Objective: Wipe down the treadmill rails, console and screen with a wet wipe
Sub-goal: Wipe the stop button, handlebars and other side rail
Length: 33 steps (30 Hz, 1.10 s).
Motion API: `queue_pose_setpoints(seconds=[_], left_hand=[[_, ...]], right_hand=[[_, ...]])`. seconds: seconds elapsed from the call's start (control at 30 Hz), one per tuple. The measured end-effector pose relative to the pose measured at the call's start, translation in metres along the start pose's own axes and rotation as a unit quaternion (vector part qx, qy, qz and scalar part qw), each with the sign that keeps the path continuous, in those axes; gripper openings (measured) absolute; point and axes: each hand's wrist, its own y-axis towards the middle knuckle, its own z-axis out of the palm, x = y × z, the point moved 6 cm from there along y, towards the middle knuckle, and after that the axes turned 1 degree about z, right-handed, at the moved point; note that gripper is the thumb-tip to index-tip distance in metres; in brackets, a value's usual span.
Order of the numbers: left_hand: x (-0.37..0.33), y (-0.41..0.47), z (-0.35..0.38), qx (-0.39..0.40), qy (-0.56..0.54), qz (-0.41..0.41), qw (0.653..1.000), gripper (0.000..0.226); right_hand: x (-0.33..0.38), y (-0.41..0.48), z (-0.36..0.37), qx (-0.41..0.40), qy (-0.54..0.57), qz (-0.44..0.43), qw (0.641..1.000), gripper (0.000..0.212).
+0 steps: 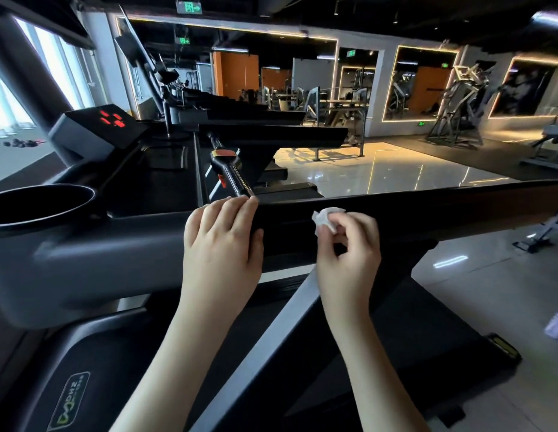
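White and crumpled, the wet wipe sits pinched between the thumb and fingertips of my right hand, right at the near face of the black side rail; whether it presses on the surface I cannot tell. Just beside it, my left hand grips the same rail, fingers curled over its top edge and thumb on the near side. Beyond those fingers a chrome grip with an orange-red button angles up. Further left is the grey console's round cup holder, and above it a display glowing with red digits. A pale packet lies on the floor far right.
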Motion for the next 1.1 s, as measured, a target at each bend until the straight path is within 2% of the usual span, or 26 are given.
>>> queue_pose_setpoints(seconds=[0.13,0.23,0.3,0.43,0.57,0.67,0.77,0.93,1.1], left_hand=[[-0.002,-0.001,0.000,-0.006,0.000,-0.002,1.000,0.045],[-0.003,-0.001,0.002,-0.005,-0.004,-0.005,1.000,0.044],[-0.002,-0.001,0.002,-0.001,-0.002,-0.008,1.000,0.044],[-0.002,0.000,0.000,0.024,-0.012,-0.009,1.000,0.046],[0.002,0.001,-0.007,0.014,-0.025,-0.028,0.999,0.046],[0.009,-0.003,-0.013,0.004,0.015,-0.063,0.998,0.042],[0.012,-0.005,-0.014,0.006,0.025,-0.075,0.997,0.040],[0.012,-0.006,-0.013,0.001,0.028,-0.074,0.997,0.041],[0.012,-0.007,-0.013,-0.010,0.024,-0.077,0.997,0.041]], right_hand=[[0.009,0.002,0.008,0.058,-0.005,-0.063,0.996,0.012],[0.007,0.027,0.010,0.063,-0.042,-0.060,0.995,0.021],[0.011,0.043,0.022,0.099,-0.076,-0.041,0.991,0.022],[0.025,0.052,0.046,0.234,-0.119,-0.029,0.964,0.028],[0.015,0.072,0.056,0.323,-0.206,0.000,0.924,0.027],[0.014,0.070,0.065,0.367,-0.195,0.000,0.910,0.028],[0.021,0.065,0.054,0.338,-0.126,-0.064,0.930,0.024],[0.010,0.066,0.033,0.271,-0.067,-0.055,0.959,0.022],[0.024,0.033,0.020,0.218,-0.012,-0.167,0.961,0.011]])
